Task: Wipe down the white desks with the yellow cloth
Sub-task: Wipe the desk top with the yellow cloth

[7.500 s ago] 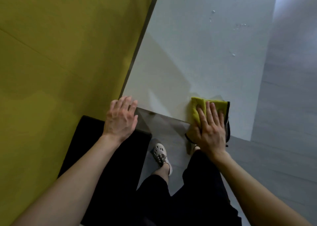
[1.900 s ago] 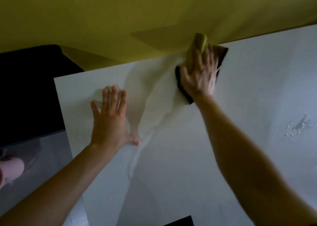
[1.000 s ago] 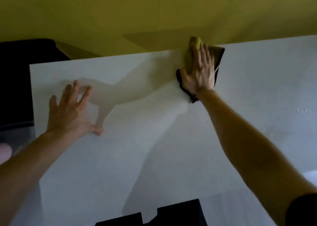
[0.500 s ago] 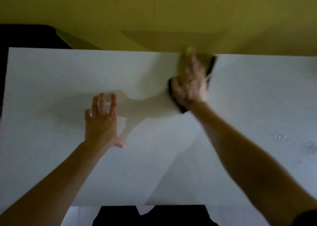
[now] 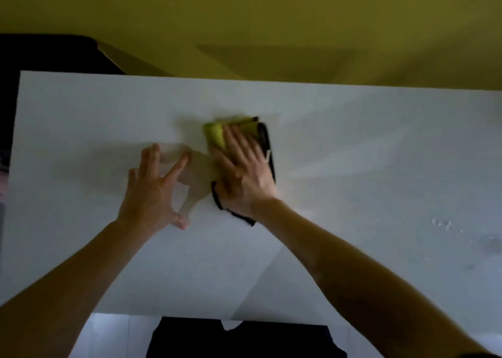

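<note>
Right grip [image 5: 244, 178] — flat atop yellow cloth [image 5: 216, 136]

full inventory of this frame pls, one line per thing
white desk: 1, white, fills the middle
yellow cloth: 1, yellow, black edging, desk centre
droplets: small cluster, clear, desk's right side
panel: 1, yellow, behind the desk
dark object: 1, black, top left, unidentifiable
floor: pale, below the near edge
clothing: black, bottom centre
left hand: 1, flat on desk, fingers spread, beside the cloth
right hand: 1, pressing flat on the cloth
</note>
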`<state>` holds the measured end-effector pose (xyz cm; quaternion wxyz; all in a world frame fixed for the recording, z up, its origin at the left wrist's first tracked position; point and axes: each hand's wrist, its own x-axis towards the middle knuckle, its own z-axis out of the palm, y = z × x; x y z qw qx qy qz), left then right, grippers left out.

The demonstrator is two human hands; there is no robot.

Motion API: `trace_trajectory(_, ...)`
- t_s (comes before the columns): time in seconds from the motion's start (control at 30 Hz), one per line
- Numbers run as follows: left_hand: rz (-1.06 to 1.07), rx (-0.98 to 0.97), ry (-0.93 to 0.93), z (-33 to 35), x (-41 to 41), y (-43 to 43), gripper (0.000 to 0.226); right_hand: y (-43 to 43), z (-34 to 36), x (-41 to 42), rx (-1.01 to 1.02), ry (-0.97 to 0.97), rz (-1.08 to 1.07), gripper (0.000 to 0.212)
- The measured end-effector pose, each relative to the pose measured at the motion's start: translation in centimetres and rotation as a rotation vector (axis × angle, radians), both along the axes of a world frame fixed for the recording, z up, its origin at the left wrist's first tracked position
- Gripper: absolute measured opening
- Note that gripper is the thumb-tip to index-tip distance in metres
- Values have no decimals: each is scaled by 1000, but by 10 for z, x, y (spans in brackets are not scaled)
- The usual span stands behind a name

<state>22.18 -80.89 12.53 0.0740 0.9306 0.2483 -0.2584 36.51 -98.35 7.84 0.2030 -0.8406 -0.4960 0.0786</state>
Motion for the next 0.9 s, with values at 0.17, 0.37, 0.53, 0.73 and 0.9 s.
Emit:
trace_trajectory(0.17, 32, -44, -11, -1, 2, 0, 177, -66, -9, 117, -22, -140, 117, 76)
trace_trajectory(0.37, 38, -24, -5, -4, 2, -1, 177, -67, -6, 71, -55, -38, -497, 91)
trace_trajectory(0.53, 22, -22, -33, -4, 0, 0, 174, -43, -4, -18, -60, -56, 308, 80)
trace_trajectory(0.73, 51, -34, -1, 0, 6, -2, 177, -106, 3, 174, -114, -211, -382, 74)
trace_trajectory(0.9, 34, -4, 12, 1, 4, -3, 176, -43, 4, -39, -22, -20, -108, 96)
